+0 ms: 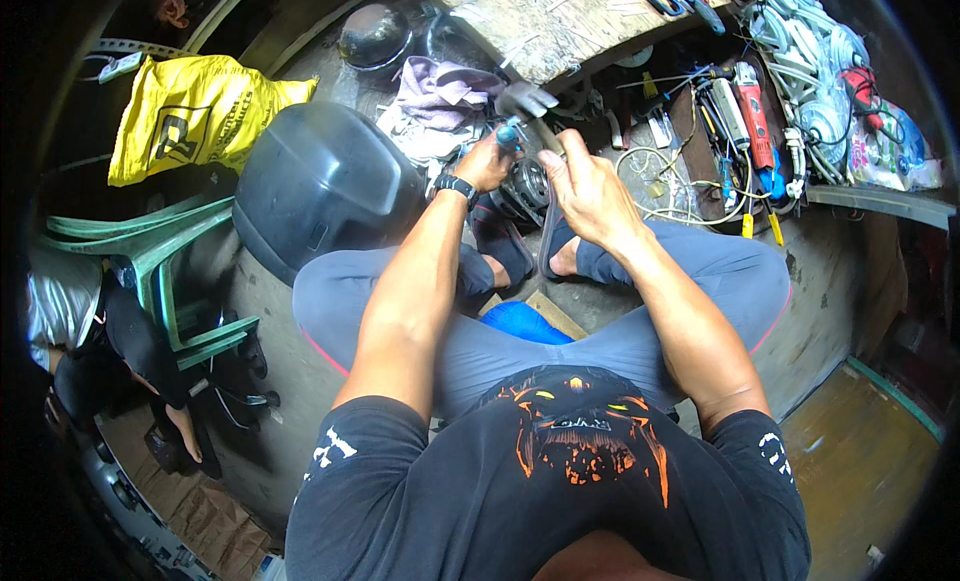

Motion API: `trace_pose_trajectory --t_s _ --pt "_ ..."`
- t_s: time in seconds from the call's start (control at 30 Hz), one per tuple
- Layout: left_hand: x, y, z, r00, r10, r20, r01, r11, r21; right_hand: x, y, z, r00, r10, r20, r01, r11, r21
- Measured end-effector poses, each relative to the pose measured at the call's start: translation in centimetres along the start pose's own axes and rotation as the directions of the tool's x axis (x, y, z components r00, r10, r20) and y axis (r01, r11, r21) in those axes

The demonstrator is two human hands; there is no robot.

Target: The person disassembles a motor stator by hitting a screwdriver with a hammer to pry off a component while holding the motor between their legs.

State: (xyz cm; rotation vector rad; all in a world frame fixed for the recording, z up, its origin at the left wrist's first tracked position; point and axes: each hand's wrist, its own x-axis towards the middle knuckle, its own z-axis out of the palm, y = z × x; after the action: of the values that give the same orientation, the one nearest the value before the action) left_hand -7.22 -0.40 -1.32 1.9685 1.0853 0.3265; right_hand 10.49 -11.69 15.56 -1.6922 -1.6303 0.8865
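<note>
My right hand (597, 193) is wrapped round the handle of a claw hammer (526, 101), its metal head raised just beyond my left hand. My left hand (484, 167), with a dark watch on the wrist, grips a teal-handled tool (507, 136) that looks like a screwdriver; its shaft is hidden. Beneath both hands, between my sandalled feet, sits a round metal part (528, 189) with coils or ribs. It is partly covered by the hands, so I cannot tell if the tool touches it.
A black rounded case (325, 186) stands at my left, by a yellow bag (195, 116) and a green plastic chair (150, 231). Rags (440, 96) lie ahead. A wooden bench (570, 26) is beyond. At right are a red angle grinder (755, 121) and cables. Another person sits far left.
</note>
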Motion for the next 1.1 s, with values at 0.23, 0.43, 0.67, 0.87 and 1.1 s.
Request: trace_pose_trajectory --t_s 0.23,0.43,0.67,0.87,1.1 --pt "-0.5 -2.2 0.5 1.0 0.005 -0.016 -0.006 1.0 -0.03 1.2 -6.3 -3.2 0.977 -0.17 -0.128 0.174 0.985 0.02" --pt "0.6 -2.0 1.2 0.996 0.041 -0.075 -0.046 0.996 -0.071 0.9 3.1 0.8 0.989 0.143 0.036 -0.133 0.971 -0.198" --pt "-0.9 -2.8 1.1 0.99 -0.029 -0.139 -0.008 0.965 -0.262 1.4 -7.5 -4.6 0.975 -0.119 -0.187 0.126 0.992 0.029" --pt "-0.1 -2.3 1.8 0.989 -0.036 -0.141 0.01 0.983 -0.182 1.9 1.3 0.8 0.979 0.072 0.19 -0.025 0.97 -0.241" --pt "-0.6 -7.5 2.6 0.994 0.084 -0.064 -0.086 0.996 -0.031 1.0 -4.8 0.4 0.76 -0.583 -0.286 0.573 0.809 -0.127"
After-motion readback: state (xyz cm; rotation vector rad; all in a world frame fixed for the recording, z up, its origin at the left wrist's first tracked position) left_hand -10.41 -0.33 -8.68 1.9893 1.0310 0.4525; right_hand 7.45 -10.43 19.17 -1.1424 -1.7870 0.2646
